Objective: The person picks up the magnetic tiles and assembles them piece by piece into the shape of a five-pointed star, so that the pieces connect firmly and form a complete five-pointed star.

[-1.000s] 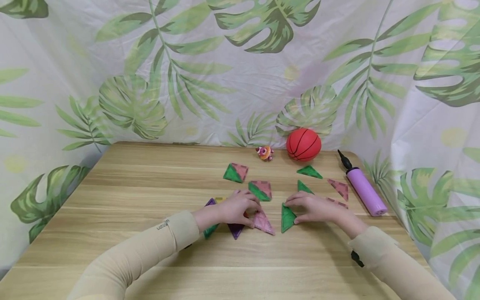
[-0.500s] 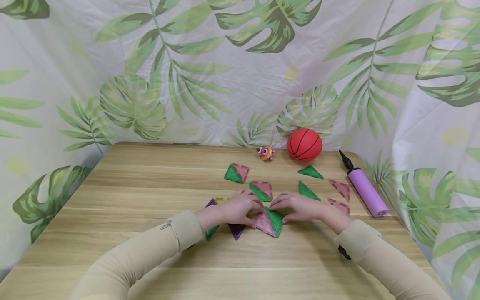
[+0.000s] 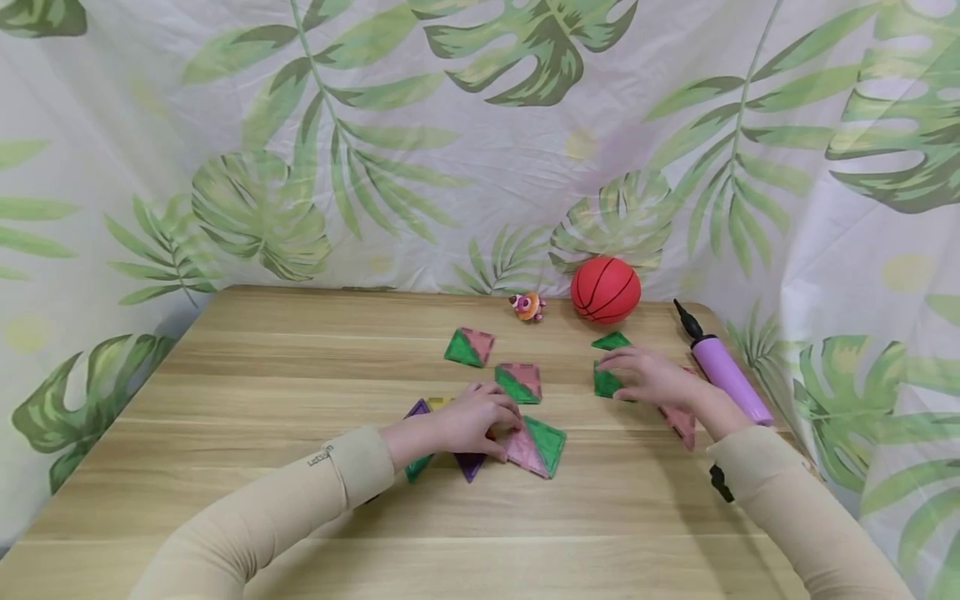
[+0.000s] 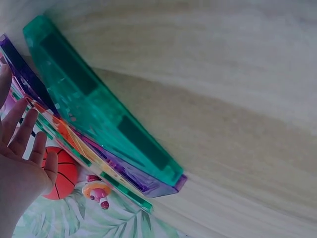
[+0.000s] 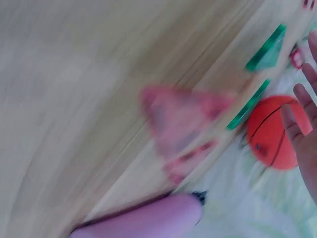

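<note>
In the head view my left hand (image 3: 472, 423) pinches the left side of a pink triangular magnetic tile (image 3: 528, 457). A green triangular tile (image 3: 547, 442) lies against it, the two making a square. My right hand (image 3: 652, 379), fingers extended, is at a second green triangular tile (image 3: 604, 382) and partly covers it. Whether they touch is unclear. Beyond it lies another green triangle (image 3: 611, 340). A pink triangle (image 3: 681, 427) shows below the right wrist; another pink triangle (image 5: 190, 161) appears in the blurred right wrist view. Beside the left hand are purple (image 3: 470, 467) and green tiles (image 4: 99, 104).
Two pink-and-green squares (image 3: 470, 347) (image 3: 519, 383) lie behind the left hand. A red toy basketball (image 3: 606, 290) and a small figurine (image 3: 528, 307) stand at the table's back edge. A purple hand pump (image 3: 729, 379) lies at the right. A leaf-print cloth (image 3: 420, 167) hangs behind.
My right hand brought the green triangle against the pink one, let it go, and moved right and away to another green triangle. The left hand has barely moved.
</note>
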Demonstrator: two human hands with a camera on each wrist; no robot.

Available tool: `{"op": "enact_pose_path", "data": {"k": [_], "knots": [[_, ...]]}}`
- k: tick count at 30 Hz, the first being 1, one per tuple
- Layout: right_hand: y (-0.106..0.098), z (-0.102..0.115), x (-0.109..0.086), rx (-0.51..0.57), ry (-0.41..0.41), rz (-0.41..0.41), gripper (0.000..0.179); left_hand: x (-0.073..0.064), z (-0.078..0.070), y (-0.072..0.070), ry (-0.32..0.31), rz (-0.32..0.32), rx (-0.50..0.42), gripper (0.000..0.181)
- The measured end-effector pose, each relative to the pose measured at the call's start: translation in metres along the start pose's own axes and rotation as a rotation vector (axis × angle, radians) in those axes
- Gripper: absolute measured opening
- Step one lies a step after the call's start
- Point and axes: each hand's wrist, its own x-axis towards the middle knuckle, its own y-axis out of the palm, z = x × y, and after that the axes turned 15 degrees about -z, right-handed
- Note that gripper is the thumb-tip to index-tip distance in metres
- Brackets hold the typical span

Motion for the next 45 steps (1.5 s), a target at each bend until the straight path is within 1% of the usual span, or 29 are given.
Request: {"op": "enact_pose_path", "data": {"k": [4, 8, 11, 13, 15, 19, 22, 23, 27, 29, 33, 37, 40, 45], "knots": [[-0.003, -0.015, -0.008, -0.057, 0.058, 0.039, 0.043, 0.001, 0.000, 0.000, 0.011, -0.006, -0.003, 0.045], [0.003, -0.021, -0.010, -0.079, 0.052, 0.080, 0.038, 0.002, 0.000, 0.002, 0.020, -0.001, -0.007, 0.046], [0.010, -0.020, -0.005, -0.073, 0.052, 0.092, 0.036, 0.002, 0.000, 0.002, 0.019, 0.007, -0.011, 0.046], [0.013, -0.018, 0.001, -0.069, 0.071, 0.096, 0.036, 0.002, 0.000, 0.001, 0.018, 0.008, -0.016, 0.046], [0.016, -0.014, 0.007, -0.065, 0.069, 0.096, 0.036, 0.003, 0.000, -0.001, 0.018, 0.010, -0.024, 0.046], [0.022, -0.011, 0.018, -0.076, 0.057, 0.103, 0.035, 0.007, 0.001, -0.002, 0.021, -0.009, -0.034, 0.042], [0.023, -0.013, 0.022, -0.082, 0.050, 0.101, 0.036, 0.016, 0.002, -0.002, 0.012, -0.038, -0.015, 0.042], [0.022, -0.013, 0.023, -0.067, 0.060, 0.096, 0.037, 0.020, 0.002, -0.001, 0.005, -0.051, -0.009, 0.044], [0.015, -0.021, 0.023, -0.016, 0.122, 0.058, 0.042, 0.038, 0.000, 0.000, -0.045, -0.075, 0.004, 0.054], [0.010, -0.026, 0.023, -0.001, 0.165, 0.043, 0.046, 0.049, -0.001, 0.001, -0.069, -0.074, 0.018, 0.057], [0.004, -0.040, 0.021, -0.060, 0.227, 0.027, 0.047, 0.071, -0.005, 0.006, -0.114, -0.045, 0.044, 0.065], [0.003, -0.052, 0.021, -0.105, 0.289, 0.026, 0.046, 0.088, -0.009, 0.012, -0.139, 0.013, 0.047, 0.072], [0.004, -0.057, 0.021, -0.115, 0.320, 0.039, 0.046, 0.096, -0.010, 0.017, -0.144, 0.056, 0.041, 0.075], [0.006, -0.062, 0.020, -0.137, 0.335, 0.059, 0.043, 0.103, -0.008, 0.020, -0.131, 0.111, 0.029, 0.074]]}}
